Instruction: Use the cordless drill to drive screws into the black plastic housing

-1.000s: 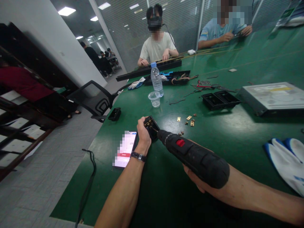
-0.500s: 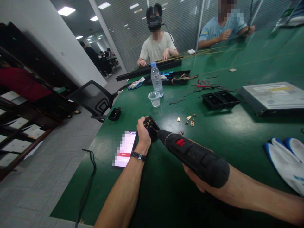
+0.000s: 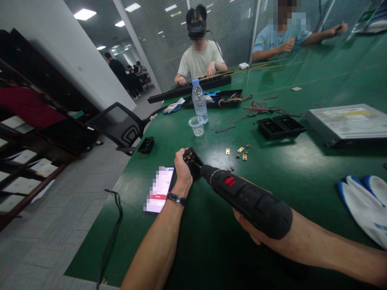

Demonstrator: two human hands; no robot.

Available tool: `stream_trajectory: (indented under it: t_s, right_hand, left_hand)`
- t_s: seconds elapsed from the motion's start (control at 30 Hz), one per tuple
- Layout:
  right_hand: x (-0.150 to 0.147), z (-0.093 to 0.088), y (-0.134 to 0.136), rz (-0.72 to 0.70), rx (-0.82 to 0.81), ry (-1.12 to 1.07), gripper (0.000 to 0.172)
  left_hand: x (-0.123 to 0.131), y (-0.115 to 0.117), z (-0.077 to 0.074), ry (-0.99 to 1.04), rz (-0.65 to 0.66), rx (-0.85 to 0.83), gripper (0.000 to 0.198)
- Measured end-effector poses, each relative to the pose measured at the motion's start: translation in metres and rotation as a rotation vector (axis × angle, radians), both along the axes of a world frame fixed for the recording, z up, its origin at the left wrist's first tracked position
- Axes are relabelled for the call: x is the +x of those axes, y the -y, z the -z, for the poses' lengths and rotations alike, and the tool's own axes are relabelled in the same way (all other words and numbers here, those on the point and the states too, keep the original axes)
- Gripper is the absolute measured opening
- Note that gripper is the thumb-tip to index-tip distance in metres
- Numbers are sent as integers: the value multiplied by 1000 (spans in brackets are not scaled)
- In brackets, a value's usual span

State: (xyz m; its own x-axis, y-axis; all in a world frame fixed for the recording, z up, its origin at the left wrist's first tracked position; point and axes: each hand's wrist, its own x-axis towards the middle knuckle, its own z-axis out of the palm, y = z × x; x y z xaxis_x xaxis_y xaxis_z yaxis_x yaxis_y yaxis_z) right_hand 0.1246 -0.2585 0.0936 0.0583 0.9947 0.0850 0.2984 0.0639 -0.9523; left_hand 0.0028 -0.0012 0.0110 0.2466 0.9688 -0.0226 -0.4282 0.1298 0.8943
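My left hand [image 3: 182, 171] is closed round a small black plastic socket part [image 3: 193, 160] and holds it tilted on the green table [image 3: 211, 249]. My right hand [image 3: 249, 227] grips a black electric screwdriver [image 3: 248, 199] with a red switch; most of the hand is hidden under the tool. The tool's tip presses into the black part. Small brass pieces and screws [image 3: 240, 153] lie just beyond.
A lit phone [image 3: 159, 189] lies left of my wrist. Farther off stand a water bottle [image 3: 199, 100], a plastic cup [image 3: 196, 125] and black trays [image 3: 281, 127]. A disc drive [image 3: 347, 123] and white-blue gloves [image 3: 367, 205] lie right. Two people work across the table.
My hands and the screwdriver have stayed in place. The person at the far right has stretched an arm out to the right.
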Motion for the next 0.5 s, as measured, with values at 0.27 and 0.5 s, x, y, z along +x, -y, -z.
stream_trajectory:
  t_s: [0.27, 0.5]
  right_hand:
    - [0, -6, 2, -20, -61, -12, 55]
    - [-3, -5, 2, 3, -62, -54, 75]
  left_hand:
    - [1, 3, -4, -8, 14, -3, 41]
    - [-1, 0, -1, -19, 7, 0, 42]
